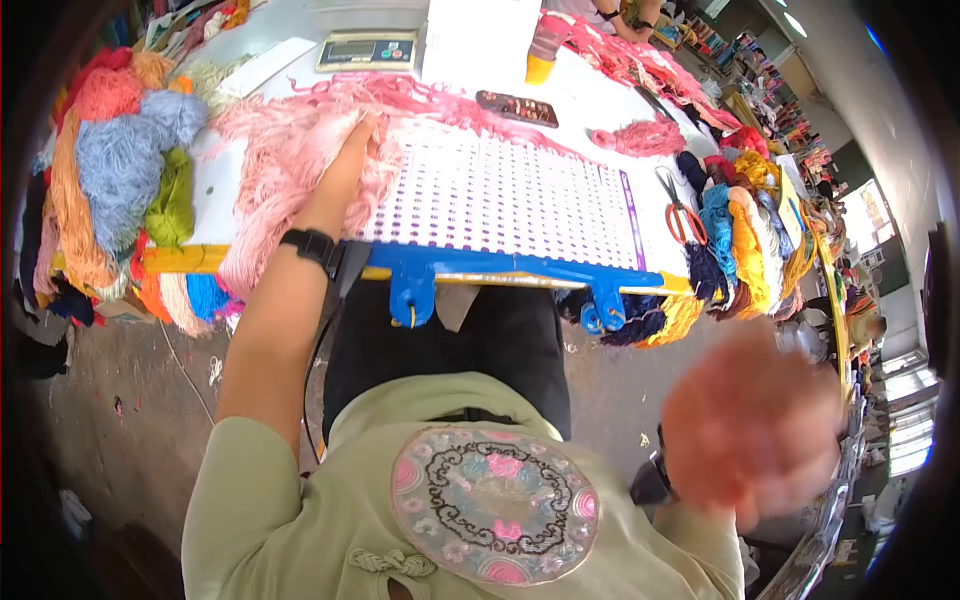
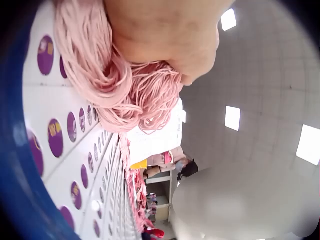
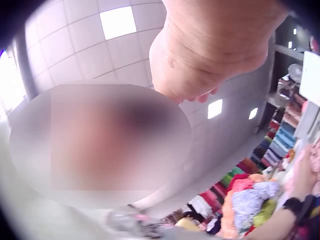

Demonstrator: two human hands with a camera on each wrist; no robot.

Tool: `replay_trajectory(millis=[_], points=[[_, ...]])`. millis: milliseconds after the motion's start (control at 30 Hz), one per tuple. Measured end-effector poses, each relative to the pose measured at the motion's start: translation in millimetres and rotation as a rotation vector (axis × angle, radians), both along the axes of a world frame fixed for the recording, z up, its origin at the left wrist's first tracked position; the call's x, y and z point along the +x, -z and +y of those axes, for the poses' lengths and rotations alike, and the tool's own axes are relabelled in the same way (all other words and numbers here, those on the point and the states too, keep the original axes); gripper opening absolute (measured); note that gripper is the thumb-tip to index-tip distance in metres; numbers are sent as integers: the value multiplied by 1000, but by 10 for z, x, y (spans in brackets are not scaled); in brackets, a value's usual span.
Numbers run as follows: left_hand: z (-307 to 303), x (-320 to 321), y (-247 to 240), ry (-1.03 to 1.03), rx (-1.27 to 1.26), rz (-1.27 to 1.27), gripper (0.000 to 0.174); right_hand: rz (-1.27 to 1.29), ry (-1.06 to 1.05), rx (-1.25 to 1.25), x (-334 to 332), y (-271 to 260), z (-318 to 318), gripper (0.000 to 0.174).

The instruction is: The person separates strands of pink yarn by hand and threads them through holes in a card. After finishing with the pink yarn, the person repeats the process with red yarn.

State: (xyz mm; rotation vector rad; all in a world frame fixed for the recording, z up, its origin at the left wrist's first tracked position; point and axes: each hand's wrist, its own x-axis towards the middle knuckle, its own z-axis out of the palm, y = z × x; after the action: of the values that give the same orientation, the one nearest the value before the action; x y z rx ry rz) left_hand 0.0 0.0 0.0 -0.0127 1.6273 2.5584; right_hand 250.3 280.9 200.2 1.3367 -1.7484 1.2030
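My left hand (image 1: 368, 135) reaches forward onto a loose heap of pale pink yarn (image 1: 270, 165) at the table's near left. In the left wrist view the fingers curl over a looped hank of the same pink yarn (image 2: 95, 75), which hangs from the hand beside a white board with purple dots (image 1: 500, 195). My right hand (image 1: 755, 425), blurred, is raised off the table at the lower right, close to the head camera. Only its back and a few fingertips show in the right wrist view; I cannot tell how its fingers lie.
Blue clips (image 1: 412, 290) hold the board's near edge. Beyond it lie a phone (image 1: 517, 108), a digital scale (image 1: 367, 50) and darker pink yarn (image 1: 640, 137). Orange-handled scissors (image 1: 685, 215) lie right of the board. Coloured hanks (image 1: 125, 170) are piled at the left, with more at the right.
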Motion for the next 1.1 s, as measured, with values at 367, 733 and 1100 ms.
replay_trajectory(millis=[367, 733, 1100], points=[[-216, -185, -1245, 220, -962, -79, 45, -1191, 130, 14, -2122, 406, 405, 7], [863, -207, -1524, 414, 359, 107, 64, -1274, -103, -214, -2740, 383, -220, 13], [963, -248, -1338, 404, 320, 34, 60, -1413, -134, -303, -2715, 503, -121, 9]])
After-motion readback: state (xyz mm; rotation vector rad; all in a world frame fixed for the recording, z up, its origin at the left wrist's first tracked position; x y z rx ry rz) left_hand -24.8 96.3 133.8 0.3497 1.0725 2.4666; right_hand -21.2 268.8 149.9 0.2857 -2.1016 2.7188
